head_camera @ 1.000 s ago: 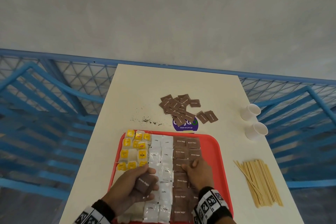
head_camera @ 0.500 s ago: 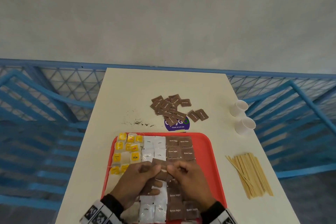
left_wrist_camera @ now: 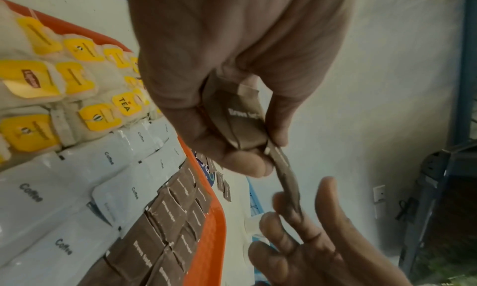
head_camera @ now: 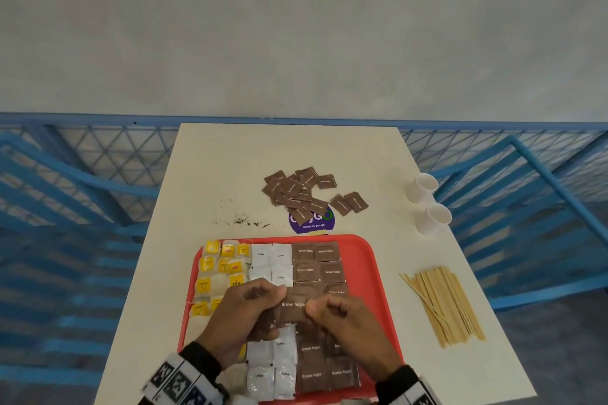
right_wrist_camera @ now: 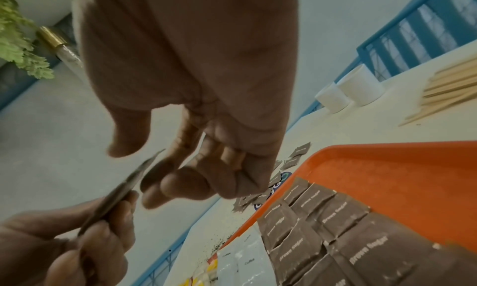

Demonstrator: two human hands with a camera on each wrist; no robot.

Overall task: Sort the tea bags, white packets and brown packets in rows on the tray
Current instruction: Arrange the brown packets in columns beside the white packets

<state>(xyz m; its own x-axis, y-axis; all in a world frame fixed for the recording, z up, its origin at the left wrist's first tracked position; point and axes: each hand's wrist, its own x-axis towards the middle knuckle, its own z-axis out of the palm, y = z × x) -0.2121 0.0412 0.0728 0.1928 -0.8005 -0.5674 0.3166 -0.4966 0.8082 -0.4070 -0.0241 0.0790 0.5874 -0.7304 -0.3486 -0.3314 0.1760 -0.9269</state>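
A brown packet (head_camera: 293,305) hangs just above the tray (head_camera: 368,260), pinched by the left hand (head_camera: 243,316) from a small stack; the right hand (head_camera: 348,325) pinches its other edge. It should peel one only, then lay it flush in the brown rows.

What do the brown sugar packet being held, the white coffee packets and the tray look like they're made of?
Brown sugar packet: likely matte paper, creased, bending between the fingers.
White coffee packets: seemingly glossy plastic or foil film; they catch highlights.
Tray: probably moulded plastic, smooth red-orange with a rounded rim.
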